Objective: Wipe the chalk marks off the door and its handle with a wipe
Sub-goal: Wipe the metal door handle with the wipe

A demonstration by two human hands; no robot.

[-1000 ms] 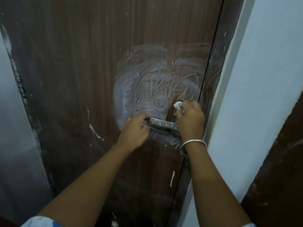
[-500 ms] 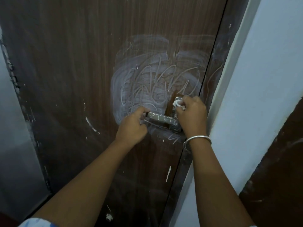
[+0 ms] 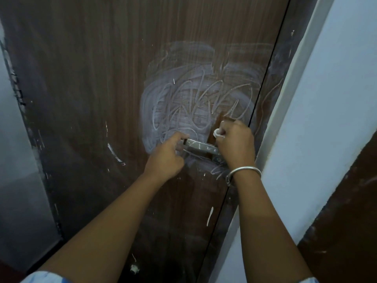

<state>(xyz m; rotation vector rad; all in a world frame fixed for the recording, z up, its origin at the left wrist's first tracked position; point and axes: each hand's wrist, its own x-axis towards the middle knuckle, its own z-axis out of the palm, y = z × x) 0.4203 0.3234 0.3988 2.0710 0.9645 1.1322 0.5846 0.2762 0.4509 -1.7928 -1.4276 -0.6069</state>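
We wear a plain silver bangle [image 3: 243, 172] on our right wrist, forearms bare, and light blue-white short sleeves [image 3: 47, 277] up top.

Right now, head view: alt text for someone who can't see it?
A person's left hand grips the free end of a metal handle while the right hand holds a small white wipe by the handle's other end. Above them, smeared white chalk marks cover part of the brown door.

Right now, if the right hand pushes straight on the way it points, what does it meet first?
Probably the chalk marks on the door just above the handle; the wipe in the right hand would touch first. Depth is unclear; it may already touch.
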